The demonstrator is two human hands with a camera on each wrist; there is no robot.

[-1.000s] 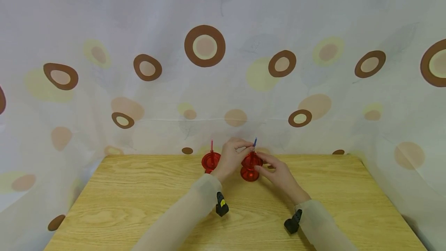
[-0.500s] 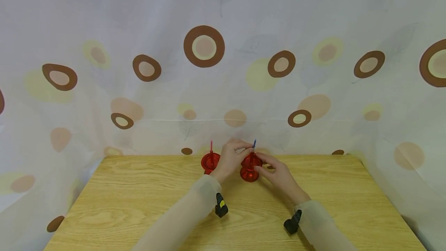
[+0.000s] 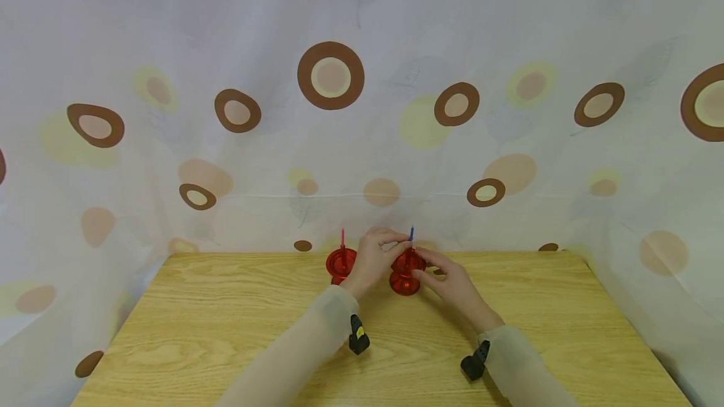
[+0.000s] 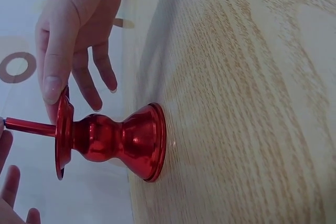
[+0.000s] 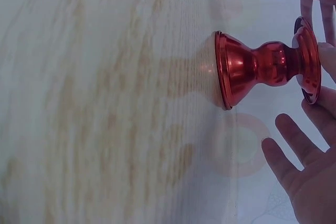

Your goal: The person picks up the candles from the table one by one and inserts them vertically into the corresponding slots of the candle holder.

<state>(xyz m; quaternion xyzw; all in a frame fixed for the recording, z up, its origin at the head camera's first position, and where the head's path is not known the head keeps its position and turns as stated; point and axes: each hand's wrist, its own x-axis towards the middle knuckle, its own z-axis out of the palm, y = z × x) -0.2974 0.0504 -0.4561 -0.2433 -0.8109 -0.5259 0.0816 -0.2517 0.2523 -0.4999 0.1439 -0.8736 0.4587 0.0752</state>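
Toward the table's back edge stands a shiny red candle holder [image 3: 405,284], upright, with a dish on a waisted foot. A thin blue candle [image 3: 411,233] rises at its top, pinched between the fingertips of my left hand [image 3: 370,261]. My right hand [image 3: 454,284] holds the dish rim from the other side, its thumb on the rim and the remaining fingers spread. In the left wrist view a narrow red socket [image 4: 31,127] sticks out of the dish; fingertips cover where the candle meets it. A matching holder [image 3: 339,262] with a pink candle [image 3: 342,238] is left of my left hand, partly hidden.
The wooden table [image 3: 215,325] ends just behind the holders. A patterned cloth [image 3: 384,143] hangs behind it and along both sides. The second holder stands close to my left wrist.
The blue candle has gone from leaning slightly right to nearly upright, its tip a little lower. Both hands keep almost the same place on candle and holder.
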